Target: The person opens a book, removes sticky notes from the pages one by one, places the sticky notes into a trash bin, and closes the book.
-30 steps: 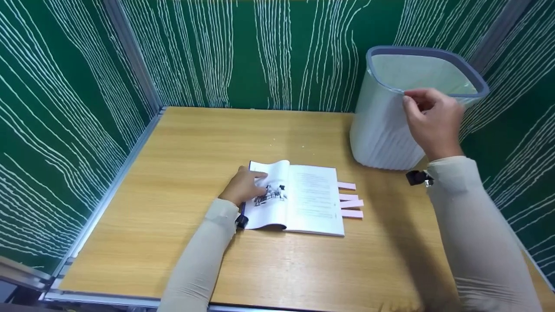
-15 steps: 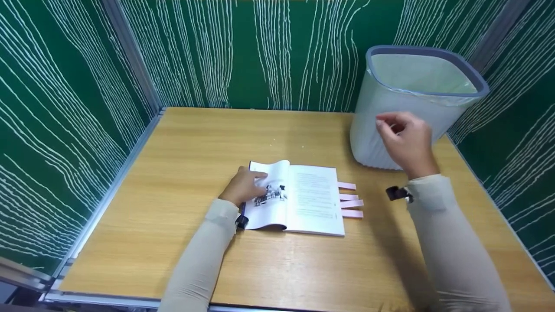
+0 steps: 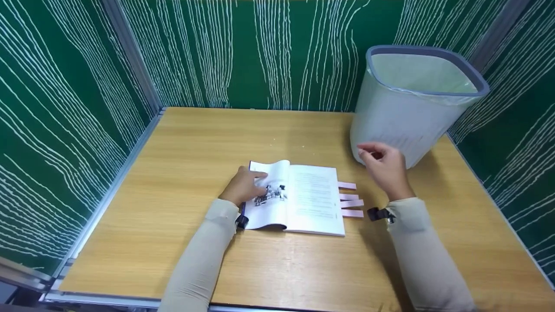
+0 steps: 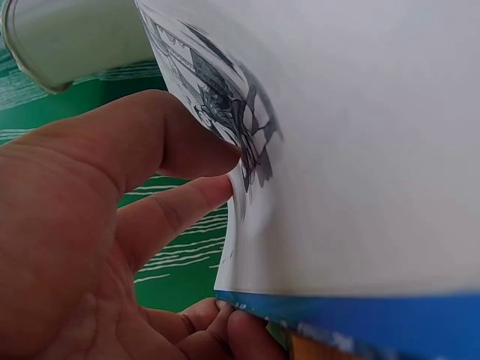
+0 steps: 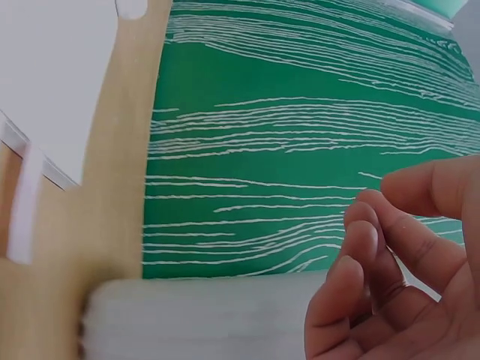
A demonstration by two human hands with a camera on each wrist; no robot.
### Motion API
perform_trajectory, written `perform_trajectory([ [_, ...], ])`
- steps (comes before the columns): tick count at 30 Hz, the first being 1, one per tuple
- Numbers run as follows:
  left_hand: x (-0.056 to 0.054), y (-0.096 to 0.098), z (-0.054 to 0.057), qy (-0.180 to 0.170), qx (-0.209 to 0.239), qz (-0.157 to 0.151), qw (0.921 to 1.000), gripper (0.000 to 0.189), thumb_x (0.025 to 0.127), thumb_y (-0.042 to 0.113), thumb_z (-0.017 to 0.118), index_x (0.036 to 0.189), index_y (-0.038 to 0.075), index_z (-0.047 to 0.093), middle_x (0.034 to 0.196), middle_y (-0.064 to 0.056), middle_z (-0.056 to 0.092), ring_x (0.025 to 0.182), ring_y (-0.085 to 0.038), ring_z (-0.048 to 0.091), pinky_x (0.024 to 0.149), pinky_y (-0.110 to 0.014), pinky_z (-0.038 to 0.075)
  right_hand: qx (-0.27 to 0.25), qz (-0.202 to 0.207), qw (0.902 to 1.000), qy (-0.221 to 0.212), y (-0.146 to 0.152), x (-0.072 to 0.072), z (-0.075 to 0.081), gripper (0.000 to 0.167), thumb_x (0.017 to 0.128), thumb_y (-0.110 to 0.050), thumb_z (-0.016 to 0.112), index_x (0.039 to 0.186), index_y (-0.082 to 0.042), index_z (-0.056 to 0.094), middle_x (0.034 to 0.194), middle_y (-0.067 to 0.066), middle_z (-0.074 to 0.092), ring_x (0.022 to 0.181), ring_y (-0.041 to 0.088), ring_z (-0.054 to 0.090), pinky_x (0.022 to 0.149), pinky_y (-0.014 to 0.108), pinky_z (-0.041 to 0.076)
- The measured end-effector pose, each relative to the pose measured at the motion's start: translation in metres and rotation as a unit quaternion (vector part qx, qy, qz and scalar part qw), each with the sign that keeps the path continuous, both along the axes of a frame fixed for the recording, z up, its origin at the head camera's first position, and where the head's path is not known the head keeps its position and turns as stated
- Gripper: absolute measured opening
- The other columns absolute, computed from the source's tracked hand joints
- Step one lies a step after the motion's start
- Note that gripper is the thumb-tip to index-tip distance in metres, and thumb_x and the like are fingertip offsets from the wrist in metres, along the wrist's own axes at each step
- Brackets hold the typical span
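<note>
An open book (image 3: 310, 203) lies on the table, its left page curved and printed with a black drawing. My left hand (image 3: 243, 186) holds that left side: thumb and index finger touch the page, while the other fingers are curled at the edge of the blue cover (image 4: 330, 319) in the left wrist view. Several pink paper tabs (image 3: 352, 213) stick out from the book's right edge. To the right of them, above the table, my right hand (image 3: 386, 171) has loosely bent fingers. In the right wrist view a small gap separates thumb and index fingertip (image 5: 373, 199), with nothing seen between them.
A tall white trash bin (image 3: 390, 117) with a grey rim and a liner stands at the back right of the wooden table (image 3: 195, 143). Green walls (image 3: 247, 56) with white lines enclose the table. Tiny white specks lie behind the book.
My right hand has come from the bin's rim down and left toward the book's tabs. My left hand and the book have stayed in place.
</note>
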State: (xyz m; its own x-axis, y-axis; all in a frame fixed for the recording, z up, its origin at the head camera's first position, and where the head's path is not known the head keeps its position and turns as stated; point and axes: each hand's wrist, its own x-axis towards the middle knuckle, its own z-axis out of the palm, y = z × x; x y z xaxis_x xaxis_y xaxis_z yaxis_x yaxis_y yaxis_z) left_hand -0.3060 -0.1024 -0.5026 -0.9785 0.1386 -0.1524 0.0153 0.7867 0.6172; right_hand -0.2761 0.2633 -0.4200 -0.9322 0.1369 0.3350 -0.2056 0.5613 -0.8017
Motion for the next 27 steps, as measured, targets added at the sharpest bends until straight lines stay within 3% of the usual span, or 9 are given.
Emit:
perform_trajectory([
  [10, 0.001, 0.001, -0.001, -0.010, 0.007, 0.010, 0.9999, 0.058, 0.085, 0.023, 0.083, 0.140, 0.028, 0.066, 0.150, -0.020, 0.041, 0.116, -0.029, 0.055, 0.095, -0.038, 0.053, -0.049, 0.025, 0.9949, -0.084, -0.007, 0.005, -0.034, 0.032, 0.104, -0.029, 0.062, 0.128, -0.009, 0.071, 0.125, 0.009, 0.068, 0.108, 0.020, 0.059, 0.087, 0.024, 0.050],
  [16, 0.001, 0.001, -0.001, -0.011, -0.002, 0.010, 0.9999, 0.058, 0.085, 0.024, 0.082, 0.140, 0.029, 0.066, 0.149, -0.019, 0.042, 0.115, -0.027, 0.055, 0.094, -0.036, 0.053, -0.046, 0.049, 0.9868, -0.148, -0.011, 0.001, -0.054, 0.033, 0.103, -0.025, 0.062, 0.128, -0.006, 0.070, 0.124, 0.009, 0.068, 0.109, 0.023, 0.059, 0.087, 0.029, 0.051],
  [23, 0.002, 0.002, 0.002, -0.012, 0.001, 0.012, 0.9999, 0.058, 0.085, 0.024, 0.082, 0.141, 0.029, 0.065, 0.148, -0.018, 0.042, 0.116, -0.027, 0.055, 0.095, -0.037, 0.053, -0.046, 0.062, 0.9780, -0.194, -0.012, -0.001, -0.067, 0.032, 0.103, -0.023, 0.058, 0.129, -0.008, 0.069, 0.126, 0.010, 0.068, 0.116, 0.025, 0.061, 0.098, 0.037, 0.048],
  [27, 0.002, 0.002, 0.003, -0.015, -0.002, 0.013, 0.9998, 0.059, 0.085, 0.025, 0.082, 0.141, 0.029, 0.065, 0.149, -0.018, 0.042, 0.118, -0.027, 0.054, 0.100, -0.038, 0.052, -0.064, 0.066, 0.9717, -0.218, -0.012, 0.001, -0.072, 0.032, 0.103, -0.022, 0.056, 0.129, -0.008, 0.069, 0.130, 0.012, 0.067, 0.115, 0.026, 0.064, 0.093, 0.034, 0.055],
])
